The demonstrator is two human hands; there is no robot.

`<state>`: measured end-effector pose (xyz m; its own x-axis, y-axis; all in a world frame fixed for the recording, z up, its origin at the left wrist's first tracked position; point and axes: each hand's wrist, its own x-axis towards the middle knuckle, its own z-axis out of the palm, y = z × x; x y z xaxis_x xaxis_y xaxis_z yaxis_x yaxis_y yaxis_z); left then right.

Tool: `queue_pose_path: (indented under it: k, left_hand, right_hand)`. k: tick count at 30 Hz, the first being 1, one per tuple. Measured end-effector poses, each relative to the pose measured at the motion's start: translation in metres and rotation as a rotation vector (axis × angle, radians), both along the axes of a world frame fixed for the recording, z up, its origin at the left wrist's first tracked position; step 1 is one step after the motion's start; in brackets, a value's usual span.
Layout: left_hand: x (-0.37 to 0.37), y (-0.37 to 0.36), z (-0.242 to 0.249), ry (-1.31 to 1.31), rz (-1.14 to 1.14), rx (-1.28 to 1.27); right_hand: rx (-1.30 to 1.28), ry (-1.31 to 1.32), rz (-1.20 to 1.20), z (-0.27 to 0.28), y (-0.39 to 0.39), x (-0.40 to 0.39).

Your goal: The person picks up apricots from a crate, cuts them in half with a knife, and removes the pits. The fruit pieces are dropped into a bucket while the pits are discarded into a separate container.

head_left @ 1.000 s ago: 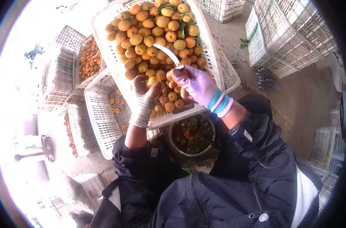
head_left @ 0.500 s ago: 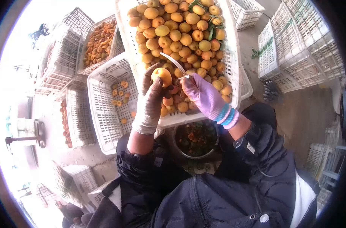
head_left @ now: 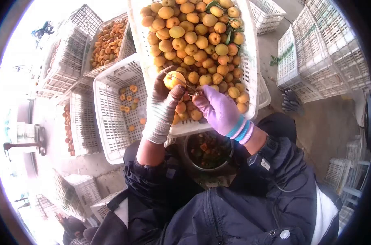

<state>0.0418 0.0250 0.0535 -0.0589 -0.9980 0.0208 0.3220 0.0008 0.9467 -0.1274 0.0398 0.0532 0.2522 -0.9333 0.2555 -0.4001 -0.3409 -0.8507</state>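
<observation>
My left hand, in a stained white glove, is closed around a yellow-orange apricot with the fruit facing up. Close beside it is my right hand in a lilac glove with blue cuff stripes, its fingers pinched on a small knife. The knife's thin curved blade shows nearly edge-on against the right side of the apricot; its handle is hidden in the glove. Both hands are over the near end of a white crate heaped with whole apricots and a few green leaves.
At the left, a lower white crate holds several apricot halves. Beyond it stands a crate of halved apricots. A metal bowl of dark scraps sits between my knees. Stacked crates and dark gloves are at the right.
The knife blade, raised clear above the fruit before, has come down against the apricot. My right hand has turned and moved slightly left, nearer to my left hand.
</observation>
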Motion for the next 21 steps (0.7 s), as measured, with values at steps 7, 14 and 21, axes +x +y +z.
queue_pose_path:
  k: [7,14,21]
  left_hand:
    - [-0.007,0.006,-0.010,-0.089,0.029,-0.085]
    - [-0.003,-0.006,-0.036,0.472,-0.082,0.121]
    - [-0.006,0.003,-0.009,-0.228,0.079,-0.161]
  right_hand:
    - [-0.017,0.104,-0.009,-0.009,0.002,0.002]
    - [-0.043,0.275,0.014,-0.016,0.001,0.008]
    - [0.010,0.177,-0.019,-0.008,-0.001,0.008]
